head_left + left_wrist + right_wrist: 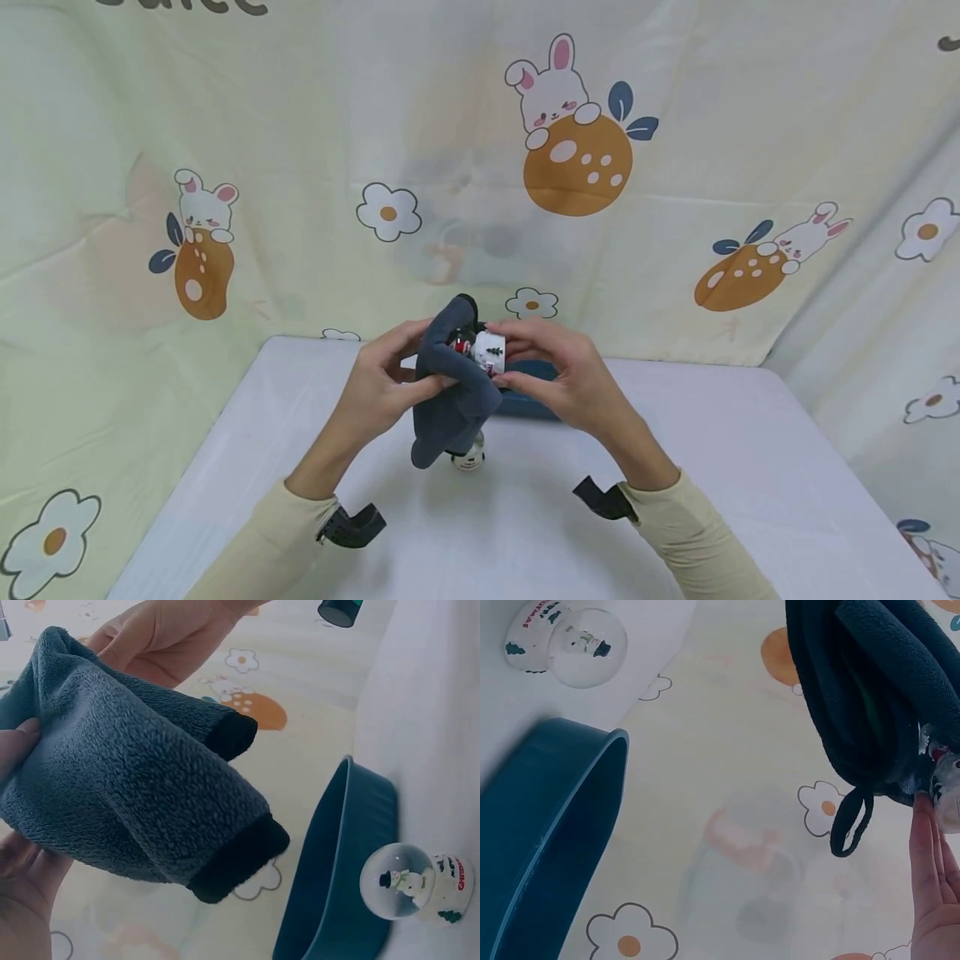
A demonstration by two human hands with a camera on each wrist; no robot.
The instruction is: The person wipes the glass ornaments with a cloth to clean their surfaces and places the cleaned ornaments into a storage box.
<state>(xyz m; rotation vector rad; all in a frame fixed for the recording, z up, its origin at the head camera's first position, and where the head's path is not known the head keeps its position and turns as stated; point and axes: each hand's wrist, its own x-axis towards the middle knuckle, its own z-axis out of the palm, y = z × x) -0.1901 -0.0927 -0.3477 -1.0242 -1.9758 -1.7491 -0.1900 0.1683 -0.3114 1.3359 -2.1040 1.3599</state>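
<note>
A blue-grey plush cloth (pixel 452 408) with black edging hangs from my left hand (pixel 378 383), which grips it with the thumb in front and the other fingers behind. Folds of the cloth wrap around the glass end of a snow globe (pixel 490 353), where a bit of red and black shows inside. My right hand (pixel 566 367) holds the globe's white base, printed with a small green tree, between thumb and fingers. From the cloth's edge dangles a hanging loop (pixel 852 822) in the right wrist view. Both hands are raised over the table, close together.
Below the hands, a second snow globe (pixel 412 883) with a snowman inside stands on the white table (pixel 300 467), partly hidden by the cloth in the head view. Behind it sits a dark blue bin (pixel 369 802). A patterned curtain (pixel 300 125) hangs along the table's back.
</note>
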